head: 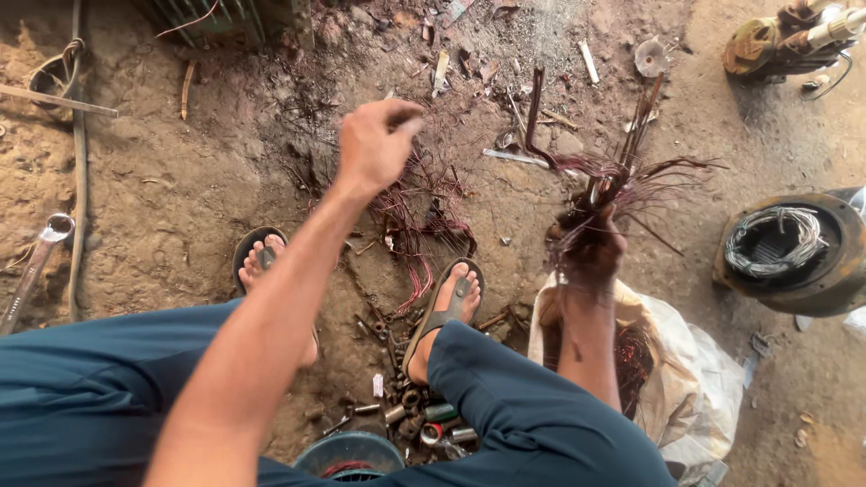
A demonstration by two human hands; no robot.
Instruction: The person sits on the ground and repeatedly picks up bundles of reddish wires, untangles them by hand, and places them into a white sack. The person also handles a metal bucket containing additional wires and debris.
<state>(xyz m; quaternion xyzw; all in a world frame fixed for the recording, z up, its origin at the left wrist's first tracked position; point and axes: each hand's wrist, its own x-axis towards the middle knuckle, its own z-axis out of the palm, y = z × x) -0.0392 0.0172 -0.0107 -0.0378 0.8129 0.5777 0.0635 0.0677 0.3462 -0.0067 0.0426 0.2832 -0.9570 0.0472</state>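
I sit low over a floor of packed brown dirt (162,189), my legs in dark teal trousers (81,388) filling the bottom of the view and my feet in dark flat sandals (446,311) planted apart on the ground. To my right stands a round rusty metal motor housing (825,275) with a ring of pale grey wire windings inside it. Nearer my right knee lies a crumpled whitish plastic sack (695,379), open at the top, with a mass of coppery wire showing inside.

My right hand (586,243) is clenched around a thick bundle of reddish-brown copper wire strands (622,176), held upright above the mouth of the sack; the strands fan out above my fist and a few stiff ones stick straight up. My left hand (374,144) is raised over the ground in front of me, fingers curled and pinched together; whether anything is between them I cannot tell. Below it, between my feet, a loose tangle of thin reddish wire (419,221) lies on the dirt.

At the far left a long silvery ring spanner (36,261) rests on the ground beside a dark hose (79,180). At the bottom, between my knees, sits a round blue-green plastic tub (347,451), and just beside it a heap of small rusty nuts, bolts and short metal sleeves (415,410) lies scattered by my right heel.
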